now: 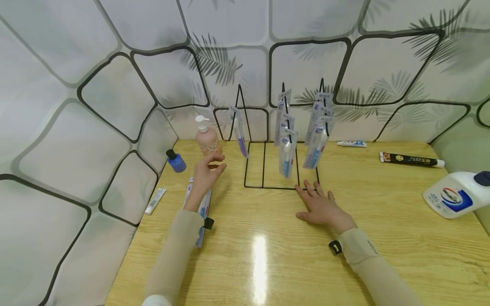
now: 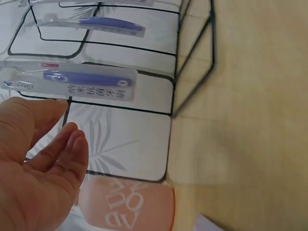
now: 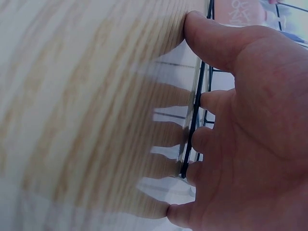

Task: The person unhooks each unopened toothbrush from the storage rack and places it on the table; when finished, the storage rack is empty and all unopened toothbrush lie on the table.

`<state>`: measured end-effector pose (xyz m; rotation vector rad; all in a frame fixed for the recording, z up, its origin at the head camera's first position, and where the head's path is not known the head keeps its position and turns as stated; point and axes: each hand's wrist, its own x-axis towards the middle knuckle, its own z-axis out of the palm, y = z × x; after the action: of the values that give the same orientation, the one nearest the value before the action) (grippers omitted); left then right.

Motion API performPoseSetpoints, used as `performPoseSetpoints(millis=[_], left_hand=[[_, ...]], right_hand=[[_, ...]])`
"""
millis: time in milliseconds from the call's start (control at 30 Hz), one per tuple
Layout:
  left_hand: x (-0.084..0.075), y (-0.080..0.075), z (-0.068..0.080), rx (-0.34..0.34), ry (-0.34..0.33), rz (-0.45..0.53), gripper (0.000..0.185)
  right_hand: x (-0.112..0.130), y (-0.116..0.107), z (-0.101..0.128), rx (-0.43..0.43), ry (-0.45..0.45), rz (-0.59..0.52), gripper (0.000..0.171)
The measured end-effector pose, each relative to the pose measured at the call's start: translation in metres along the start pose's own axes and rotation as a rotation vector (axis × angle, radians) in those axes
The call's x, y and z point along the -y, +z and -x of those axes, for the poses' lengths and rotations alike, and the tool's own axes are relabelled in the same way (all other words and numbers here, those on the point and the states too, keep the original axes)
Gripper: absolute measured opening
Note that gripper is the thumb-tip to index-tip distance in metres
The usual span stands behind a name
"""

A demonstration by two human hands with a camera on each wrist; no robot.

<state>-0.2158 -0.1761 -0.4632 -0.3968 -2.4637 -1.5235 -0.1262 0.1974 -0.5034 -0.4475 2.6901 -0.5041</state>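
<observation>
Both sleeved forearms came in low over the wooden table (image 1: 383,238), and I read them from the left. At the far left edge a small tube (image 1: 155,201) lay by the wall, with a little blue bottle (image 1: 176,161) behind it. Her left hand (image 1: 204,174) hung empty above a flat toothbrush pack (image 1: 202,212), fingers loosely spread and slightly bent, near the pink pump bottle (image 1: 208,138). Further right stood the black wire rack (image 1: 281,161) with packaged toothbrushes (image 1: 287,148) hanging on its pegs. Her right hand (image 1: 319,206) lay flat, fingers spread, fingertips (image 3: 207,101) against the rack's front wire, apparently steadying it. Hanging the pack seemed the step in hand; that would call for lowering and pinching it.
</observation>
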Motion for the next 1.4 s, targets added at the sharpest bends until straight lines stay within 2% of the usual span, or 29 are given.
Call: performPoseSetpoints(millis=[167,300,433,567,700,833,1000,1233,1400], left_hand=[[-0.009,0.012,-0.026,-0.03,0.006,0.211,0.018],[-0.018,0.02,-0.045,-0.041,-0.012,0.319,0.014],[-0.027,0.028,-0.06,-0.055,-0.031,0.373,0.015],[-0.033,0.034,-0.07,-0.099,-0.058,0.378,0.013],[-0.035,0.039,-0.074,-0.157,-0.025,0.413,0.004],[-0.037,0.044,-0.075,-0.19,0.024,0.444,0.01],[-0.041,0.046,-0.075,-0.212,0.038,0.441,0.014],[-0.051,0.051,-0.072,-0.166,0.071,0.432,0.003],[-0.057,0.053,-0.063,-0.09,0.062,0.4,0.004]], right_hand=[[0.001,0.0,0.0,0.001,0.002,0.007,0.089],[0.001,0.0,0.0,0.003,0.001,0.002,0.089],[0.001,0.0,0.0,0.006,0.003,0.004,0.089],[0.002,0.0,0.0,0.005,0.001,0.008,0.089],[0.004,-0.001,0.0,0.004,-0.006,0.005,0.089],[0.006,-0.003,0.002,0.003,-0.009,0.004,0.089],[0.007,-0.004,0.002,0.003,-0.005,0.009,0.088],[0.005,-0.004,0.002,0.004,0.003,0.005,0.089],[0.004,-0.004,0.002,0.004,0.007,0.011,0.089]])
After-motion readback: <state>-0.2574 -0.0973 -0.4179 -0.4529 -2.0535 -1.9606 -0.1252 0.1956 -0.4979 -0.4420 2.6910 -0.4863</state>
